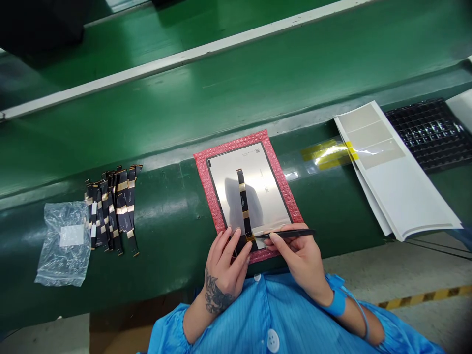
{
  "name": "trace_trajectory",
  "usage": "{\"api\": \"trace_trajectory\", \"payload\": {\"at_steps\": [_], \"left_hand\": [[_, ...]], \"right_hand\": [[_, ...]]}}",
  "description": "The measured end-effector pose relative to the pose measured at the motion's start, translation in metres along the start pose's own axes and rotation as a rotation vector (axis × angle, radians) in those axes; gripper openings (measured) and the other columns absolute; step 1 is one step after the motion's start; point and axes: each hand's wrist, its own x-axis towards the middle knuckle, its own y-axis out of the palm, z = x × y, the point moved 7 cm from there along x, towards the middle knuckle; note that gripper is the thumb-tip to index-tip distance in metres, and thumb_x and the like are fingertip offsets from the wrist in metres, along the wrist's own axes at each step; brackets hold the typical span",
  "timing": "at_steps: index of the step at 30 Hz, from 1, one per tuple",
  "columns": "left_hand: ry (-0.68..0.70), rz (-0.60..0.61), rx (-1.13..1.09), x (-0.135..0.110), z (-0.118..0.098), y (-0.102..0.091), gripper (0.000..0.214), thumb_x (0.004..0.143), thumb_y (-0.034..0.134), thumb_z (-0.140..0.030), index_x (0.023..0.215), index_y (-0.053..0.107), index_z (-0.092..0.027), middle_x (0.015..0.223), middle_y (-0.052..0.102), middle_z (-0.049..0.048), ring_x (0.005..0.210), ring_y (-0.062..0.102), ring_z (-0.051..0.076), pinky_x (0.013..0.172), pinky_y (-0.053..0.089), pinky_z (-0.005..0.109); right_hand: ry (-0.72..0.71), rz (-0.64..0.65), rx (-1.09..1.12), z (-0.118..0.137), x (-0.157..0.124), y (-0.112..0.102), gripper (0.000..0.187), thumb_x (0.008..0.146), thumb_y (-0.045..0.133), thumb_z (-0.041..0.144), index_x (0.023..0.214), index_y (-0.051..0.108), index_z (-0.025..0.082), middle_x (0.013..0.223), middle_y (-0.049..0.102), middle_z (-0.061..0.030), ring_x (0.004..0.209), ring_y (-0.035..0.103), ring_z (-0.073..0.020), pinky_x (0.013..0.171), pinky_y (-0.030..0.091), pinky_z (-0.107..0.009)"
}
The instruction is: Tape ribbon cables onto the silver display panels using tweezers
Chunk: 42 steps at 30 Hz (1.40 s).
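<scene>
A display panel (228, 182) with a silvery back lies on a pink bubble-wrap sheet (206, 182). A black flex cable (242, 196) with gold patches runs up the panel from its lower edge. My left hand (226, 263) rests at the panel's lower left with fingers spread, thumb and fingertips near the cable's lower end. In my right hand (300, 255) is a pair of black tweezers (295, 233), gripped between thumb and fingers. Their tips point left and reach the cable's lower end. Whether they touch it is too small to tell.
Several flex cables (112, 211) lie in a pile at the left, beside a clear plastic bag (64, 250). White sheets (401, 182) with yellow tape (328, 153) lie at the right, and a black tray (429, 132) stands beyond them. A white rail (206, 51) crosses the green bench.
</scene>
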Motion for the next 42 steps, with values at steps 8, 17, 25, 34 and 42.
{"api": "trace_trajectory", "payload": {"at_steps": [8, 17, 25, 34, 42], "left_hand": [[0.01, -0.012, -0.024, 0.0, -0.001, -0.003, 0.026, 0.086, 0.055, -0.01, 0.109, 0.065, -0.016, 0.125, 0.058, 0.0162, 0.128, 0.045, 0.03, 0.099, 0.046, 0.049], [-0.003, -0.01, -0.01, 0.001, 0.001, -0.002, 0.027, 0.086, 0.055, -0.013, 0.112, 0.064, -0.014, 0.126, 0.058, 0.0164, 0.128, 0.045, 0.03, 0.1, 0.046, 0.047], [-0.033, 0.026, 0.041, 0.003, 0.002, 0.002, 0.029, 0.087, 0.055, -0.02, 0.115, 0.063, -0.018, 0.134, 0.052, 0.0136, 0.132, 0.04, 0.03, 0.101, 0.046, 0.044], [-0.058, 0.056, 0.043, 0.001, 0.005, 0.006, 0.036, 0.089, 0.054, -0.022, 0.124, 0.058, -0.024, 0.137, 0.052, 0.0107, 0.135, 0.037, 0.031, 0.096, 0.052, 0.049], [-0.078, 0.08, 0.017, 0.003, 0.007, 0.007, 0.036, 0.088, 0.055, -0.02, 0.123, 0.059, -0.025, 0.139, 0.05, 0.0101, 0.136, 0.035, 0.034, 0.097, 0.051, 0.052]], "right_hand": [[-0.035, 0.004, -0.007, 0.003, 0.0, 0.001, 0.04, 0.068, 0.078, 0.046, 0.083, 0.052, 0.02, 0.07, 0.069, -0.0028, 0.057, 0.068, -0.0183, 0.059, 0.061, -0.029], [-0.007, -0.003, -0.007, 0.002, 0.0, 0.001, 0.043, 0.066, 0.079, 0.048, 0.083, 0.051, 0.021, 0.07, 0.069, -0.0026, 0.061, 0.07, -0.0201, 0.059, 0.061, -0.03], [-0.008, -0.001, -0.005, 0.001, 0.0, 0.001, 0.044, 0.066, 0.079, 0.049, 0.083, 0.05, 0.021, 0.071, 0.069, -0.0024, 0.06, 0.069, -0.0196, 0.06, 0.061, -0.03], [-0.048, 0.008, -0.022, 0.001, -0.001, -0.001, 0.038, 0.07, 0.077, 0.044, 0.085, 0.051, 0.021, 0.072, 0.07, -0.0029, 0.06, 0.069, -0.0185, 0.06, 0.062, -0.03], [-0.05, 0.0, -0.02, -0.001, -0.002, -0.001, 0.036, 0.072, 0.076, 0.043, 0.087, 0.052, 0.021, 0.076, 0.069, -0.0022, 0.064, 0.07, -0.0187, 0.06, 0.062, -0.03]]}}
